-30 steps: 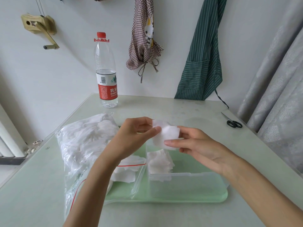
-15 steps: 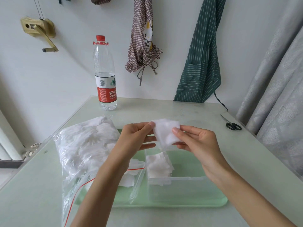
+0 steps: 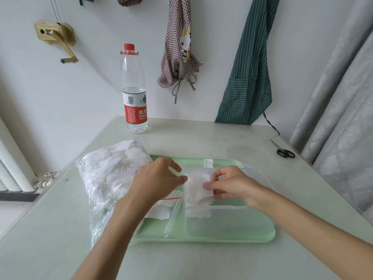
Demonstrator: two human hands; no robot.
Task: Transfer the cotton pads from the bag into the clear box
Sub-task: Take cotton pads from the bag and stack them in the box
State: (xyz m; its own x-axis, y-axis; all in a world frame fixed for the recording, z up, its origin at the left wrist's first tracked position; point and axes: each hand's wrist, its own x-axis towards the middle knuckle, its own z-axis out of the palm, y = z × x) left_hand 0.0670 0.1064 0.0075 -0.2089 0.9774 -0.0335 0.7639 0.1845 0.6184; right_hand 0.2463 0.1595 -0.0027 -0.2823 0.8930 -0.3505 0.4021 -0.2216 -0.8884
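Head view: the pad (image 3: 198,186), held up between both hands above the box half a second ago, is now down at the box (image 3: 228,219), just over the stack already inside at its left end; right hand (image 3: 232,184) pinches its right edge between thumb and fingers (image 3: 209,185), while left hand (image 3: 159,178) only touches its left edge with relaxed fingertips. Judgement: this pad is at the point of release, so one more transfer is nearly done. The bag (image 3: 113,174), still bulging with pads, lies on the desk (image 3: 201,263) left of the box, its mouth over the green tray (image 3: 262,237); most of the task remains.
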